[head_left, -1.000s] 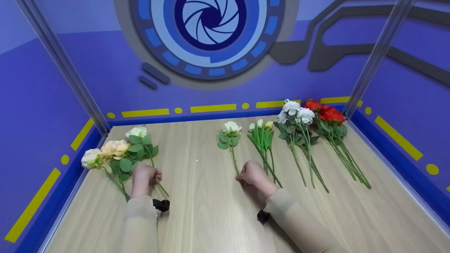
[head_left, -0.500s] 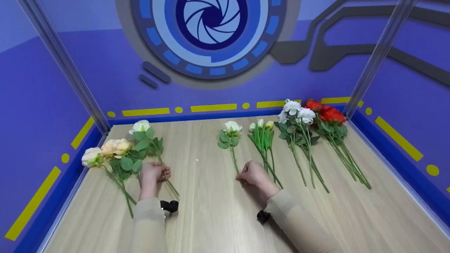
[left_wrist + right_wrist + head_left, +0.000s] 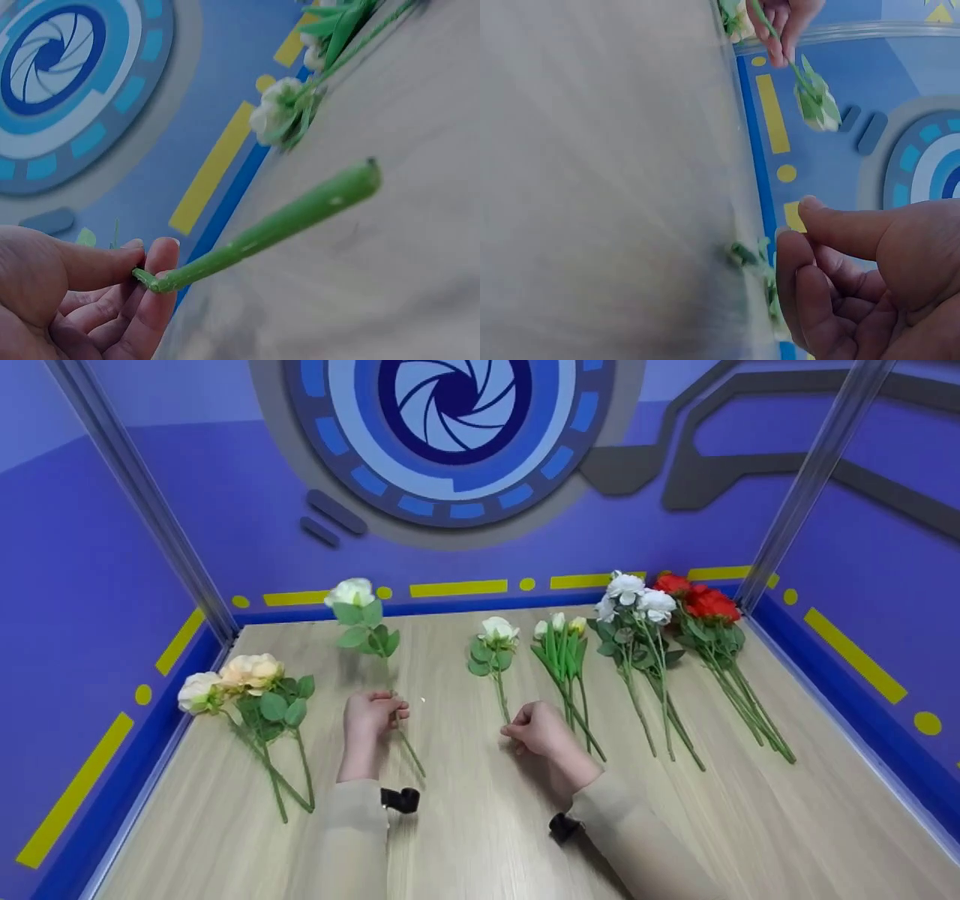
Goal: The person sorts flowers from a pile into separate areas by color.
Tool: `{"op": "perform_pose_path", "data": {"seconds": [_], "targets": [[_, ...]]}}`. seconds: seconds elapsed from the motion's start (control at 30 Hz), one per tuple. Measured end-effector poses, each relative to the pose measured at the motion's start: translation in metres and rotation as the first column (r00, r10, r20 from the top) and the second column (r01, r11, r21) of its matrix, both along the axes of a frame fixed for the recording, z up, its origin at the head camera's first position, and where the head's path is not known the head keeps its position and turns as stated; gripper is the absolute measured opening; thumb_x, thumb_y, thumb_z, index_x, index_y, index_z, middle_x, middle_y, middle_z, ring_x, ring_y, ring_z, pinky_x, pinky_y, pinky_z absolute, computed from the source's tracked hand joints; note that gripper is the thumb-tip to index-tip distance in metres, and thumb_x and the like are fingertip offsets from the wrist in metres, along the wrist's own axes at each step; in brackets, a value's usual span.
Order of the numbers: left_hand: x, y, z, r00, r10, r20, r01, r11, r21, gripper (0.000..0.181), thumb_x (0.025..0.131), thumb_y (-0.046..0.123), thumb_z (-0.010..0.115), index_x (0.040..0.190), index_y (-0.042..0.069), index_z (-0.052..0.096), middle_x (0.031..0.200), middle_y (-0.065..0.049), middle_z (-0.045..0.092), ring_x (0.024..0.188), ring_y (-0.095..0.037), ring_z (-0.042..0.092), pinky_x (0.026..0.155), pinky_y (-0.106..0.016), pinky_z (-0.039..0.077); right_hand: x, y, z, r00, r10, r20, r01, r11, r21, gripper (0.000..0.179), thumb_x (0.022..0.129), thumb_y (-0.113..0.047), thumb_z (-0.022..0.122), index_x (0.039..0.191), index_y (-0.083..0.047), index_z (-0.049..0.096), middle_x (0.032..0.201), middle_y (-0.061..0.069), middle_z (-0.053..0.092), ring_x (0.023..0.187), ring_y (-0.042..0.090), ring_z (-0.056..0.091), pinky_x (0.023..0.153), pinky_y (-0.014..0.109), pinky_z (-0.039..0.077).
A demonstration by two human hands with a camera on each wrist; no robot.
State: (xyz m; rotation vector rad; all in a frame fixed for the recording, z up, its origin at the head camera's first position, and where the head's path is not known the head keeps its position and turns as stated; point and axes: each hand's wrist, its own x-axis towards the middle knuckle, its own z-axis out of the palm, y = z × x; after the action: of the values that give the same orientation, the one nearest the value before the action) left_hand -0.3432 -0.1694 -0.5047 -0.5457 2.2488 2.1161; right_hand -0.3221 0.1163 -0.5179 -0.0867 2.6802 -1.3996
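In the head view my left hand (image 3: pixel 373 714) pinches the green stem of a white rose (image 3: pixel 352 592), its bloom raised against the back wall. The left wrist view shows that stem (image 3: pixel 277 229) between thumb and fingers, cut end toward the camera. My right hand (image 3: pixel 541 729) is low at the lower stem of a second white rose (image 3: pixel 497 631) lying on the table. In the right wrist view, a gap shows between my right thumb (image 3: pixel 840 225) and forefinger, with the lying rose's stem end (image 3: pixel 741 253) beside them, outside the grip.
Cream and peach roses (image 3: pixel 251 671) lie at the left with crossed stems. Right of the second white rose are white tulips (image 3: pixel 559 649), white flowers (image 3: pixel 630 600) and red flowers (image 3: pixel 709 604). Blue-purple walls (image 3: pixel 187 510) enclose the wooden table (image 3: pixel 450 825).
My left hand has carried its white rose rightward and up from the peach roses, whose stems now show fully. My right hand stays near the same spot.
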Motion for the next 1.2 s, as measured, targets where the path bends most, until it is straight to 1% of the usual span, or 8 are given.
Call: {"op": "perform_pose_path", "data": {"seconds": [0.23, 0.43, 0.53, 0.67, 0.9, 1.03, 1.1, 1.2], "targets": [[-0.002, 0.044, 0.001, 0.996, -0.081, -0.043, 0.081, 0.997, -0.007, 0.025, 0.097, -0.003, 0.064, 0.119, -0.013, 0.061, 0.087, -0.016, 0.078, 0.063, -0.009, 0.071, 0.054, -0.020, 0.055, 0.010, -0.014, 0.005, 0.991, 0.128, -0.048, -0.133, 0.982, -0.131, 0.012, 0.093, -0.009, 0.075, 0.086, 0.000, 0.075, 0.072, 0.009, 0.074, 0.059, 0.015, 0.068, 0.056, 0.029, 0.058], [0.002, 0.076, -0.001, 0.980, -0.187, -0.070, 0.188, 0.982, 0.001, 0.022, 0.096, -0.003, 0.066, 0.115, -0.014, 0.063, 0.092, -0.023, 0.077, 0.065, -0.011, 0.072, 0.060, -0.026, 0.062, 0.019, -0.025, 0.002, 0.964, 0.237, -0.117, -0.248, 0.964, -0.094, 0.017, 0.093, -0.012, 0.075, 0.102, 0.003, 0.079, 0.093, 0.016, 0.079, 0.075, 0.021, 0.076, 0.068, 0.024, 0.060], [0.005, 0.088, -0.002, 0.970, -0.233, -0.077, 0.233, 0.972, 0.000, 0.021, 0.096, -0.002, 0.067, 0.114, -0.013, 0.064, 0.094, -0.023, 0.077, 0.066, -0.012, 0.073, 0.064, -0.029, 0.063, 0.021, -0.028, 0.001, 0.963, 0.245, -0.116, -0.254, 0.965, -0.072, 0.017, 0.092, -0.012, 0.076, 0.101, 0.001, 0.079, 0.093, 0.015, 0.080, 0.073, 0.016, 0.074, 0.067, 0.021, 0.058], [0.008, 0.100, -0.001, 0.959, -0.265, -0.102, 0.267, 0.964, 0.002, 0.021, 0.096, -0.002, 0.067, 0.113, -0.013, 0.063, 0.096, -0.025, 0.077, 0.068, -0.012, 0.073, 0.066, -0.029, 0.064, 0.021, -0.028, 0.001, 0.972, 0.203, -0.116, -0.212, 0.975, -0.067, 0.012, 0.091, -0.011, 0.077, 0.095, 0.000, 0.080, 0.086, 0.013, 0.079, 0.065, 0.008, 0.067, 0.061, 0.021, 0.057], [0.012, 0.107, -0.001, 0.948, -0.289, -0.131, 0.278, 0.956, -0.099, 0.023, 0.095, 0.002, 0.070, 0.114, -0.011, 0.064, 0.098, -0.023, 0.078, 0.072, -0.016, 0.076, 0.064, -0.027, 0.063, 0.021, -0.026, 0.002, 0.967, 0.194, -0.166, -0.200, 0.980, -0.019, 0.011, 0.091, -0.010, 0.077, 0.088, 0.000, 0.079, 0.077, 0.010, 0.076, 0.058, 0.002, 0.056, 0.052, 0.017, 0.047], [0.012, 0.102, 0.002, 0.942, -0.310, -0.128, 0.293, 0.947, -0.134, 0.029, 0.097, 0.009, 0.071, 0.119, -0.009, 0.065, 0.100, -0.022, 0.078, 0.076, -0.020, 0.077, 0.064, -0.028, 0.063, 0.019, -0.023, 0.004, 0.967, 0.190, -0.172, -0.196, 0.980, -0.020, 0.011, 0.093, -0.010, 0.074, 0.086, -0.001, 0.078, 0.074, 0.009, 0.076, 0.058, 0.003, 0.058, 0.051, 0.017, 0.046], [0.010, 0.094, 0.006, 0.951, -0.288, -0.116, 0.270, 0.952, -0.145, 0.031, 0.098, 0.014, 0.070, 0.120, -0.008, 0.066, 0.099, -0.021, 0.078, 0.075, -0.019, 0.076, 0.066, -0.030, 0.064, 0.017, -0.020, 0.006, 0.971, 0.167, -0.173, -0.176, 0.984, -0.036, 0.012, 0.093, -0.009, 0.074, 0.086, -0.001, 0.077, 0.074, 0.010, 0.076, 0.057, 0.004, 0.060, 0.051, 0.017, 0.047], [0.007, 0.073, 0.009, 0.973, -0.206, -0.099, 0.184, 0.963, -0.199, 0.028, 0.100, 0.018, 0.068, 0.118, -0.004, 0.068, 0.096, -0.016, 0.077, 0.073, -0.014, 0.073, 0.065, -0.028, 0.061, 0.014, -0.014, 0.007, 0.981, 0.114, -0.155, -0.126, 0.990, -0.066, 0.012, 0.095, -0.009, 0.073, 0.086, -0.001, 0.076, 0.073, 0.011, 0.076, 0.056, 0.006, 0.062, 0.050, 0.019, 0.047]]}}
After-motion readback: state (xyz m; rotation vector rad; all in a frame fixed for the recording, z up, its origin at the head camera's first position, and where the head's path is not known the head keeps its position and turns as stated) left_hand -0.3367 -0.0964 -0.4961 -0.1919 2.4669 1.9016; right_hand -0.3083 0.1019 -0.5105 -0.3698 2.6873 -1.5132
